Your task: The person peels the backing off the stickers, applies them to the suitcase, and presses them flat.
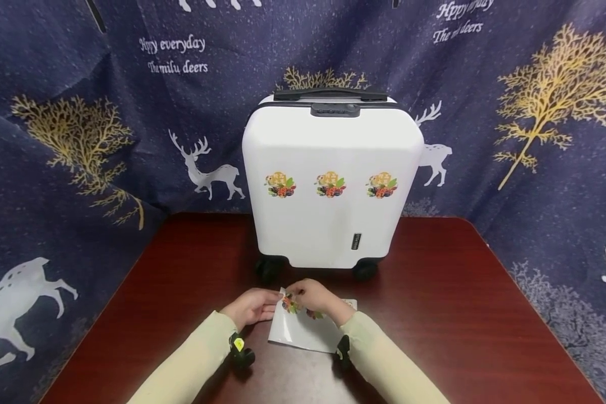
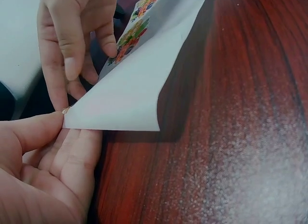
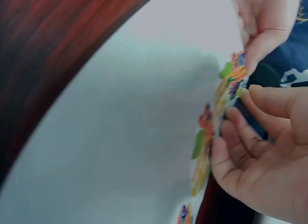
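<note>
A white sheet of fruit stickers (image 1: 308, 331) lies over the table with one corner raised. My left hand (image 1: 255, 307) pinches that corner between thumb and fingers, as the left wrist view shows. My right hand (image 1: 313, 295) reaches in from the right above the sheet. In the left wrist view, one fingertip of the right hand (image 2: 79, 36) touches the edge near the left thumb, its thumb apart from that finger. Colourful fruit stickers (image 3: 204, 142) run along the sheet's edge in the right wrist view. The right forearm hides part of the sheet in the head view.
A white suitcase (image 1: 328, 224) stands upright on the dark red table (image 1: 434, 314), behind both hands. Three fruit stickers, one of them the middle sticker (image 1: 330, 184), form a row across its front. A dark blue cloth (image 1: 192, 106) with deer and trees hangs behind.
</note>
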A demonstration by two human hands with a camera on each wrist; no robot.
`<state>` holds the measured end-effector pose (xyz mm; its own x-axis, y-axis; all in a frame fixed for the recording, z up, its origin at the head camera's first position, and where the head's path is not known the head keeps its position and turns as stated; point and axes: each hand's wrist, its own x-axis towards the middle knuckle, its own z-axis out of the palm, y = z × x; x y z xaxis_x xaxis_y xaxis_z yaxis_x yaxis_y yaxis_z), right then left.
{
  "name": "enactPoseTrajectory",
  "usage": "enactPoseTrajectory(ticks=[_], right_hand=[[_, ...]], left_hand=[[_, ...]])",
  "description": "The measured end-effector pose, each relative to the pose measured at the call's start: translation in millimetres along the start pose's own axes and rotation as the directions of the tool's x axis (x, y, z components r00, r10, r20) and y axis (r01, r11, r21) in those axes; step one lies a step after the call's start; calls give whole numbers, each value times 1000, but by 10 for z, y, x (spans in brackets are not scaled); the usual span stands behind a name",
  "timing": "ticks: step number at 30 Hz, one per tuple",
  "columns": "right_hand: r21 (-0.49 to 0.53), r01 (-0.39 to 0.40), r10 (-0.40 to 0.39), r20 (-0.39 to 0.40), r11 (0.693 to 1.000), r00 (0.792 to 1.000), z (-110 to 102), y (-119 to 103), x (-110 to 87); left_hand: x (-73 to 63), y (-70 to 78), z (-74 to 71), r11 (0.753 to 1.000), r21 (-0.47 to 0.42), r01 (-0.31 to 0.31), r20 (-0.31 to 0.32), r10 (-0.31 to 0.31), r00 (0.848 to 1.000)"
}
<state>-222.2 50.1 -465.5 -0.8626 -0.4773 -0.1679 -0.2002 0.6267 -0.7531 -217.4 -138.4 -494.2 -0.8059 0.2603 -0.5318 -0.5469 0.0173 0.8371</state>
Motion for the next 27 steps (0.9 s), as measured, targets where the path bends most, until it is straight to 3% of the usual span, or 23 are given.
enactPoseTrajectory(ticks=[6,16,21,27], right_hand=[[31,10,-8,-78,999,997,53,79,41],[-115,87,-105,-161,990,981,95,60,157],[-150,116,-137,-136,982,981,91,40,198],[-205,181,-196,-53,962,979,86,-7,231]], left_hand=[[9,-46,-27,1000,6,4,24,-4,1000],[4,-50,-7,1000,21,-9,17,8,1000],[-25,-29,-10,1000,-2,-4,30,4,1000],[-23,-22,-72,1000,23,-5,77,3,997]])
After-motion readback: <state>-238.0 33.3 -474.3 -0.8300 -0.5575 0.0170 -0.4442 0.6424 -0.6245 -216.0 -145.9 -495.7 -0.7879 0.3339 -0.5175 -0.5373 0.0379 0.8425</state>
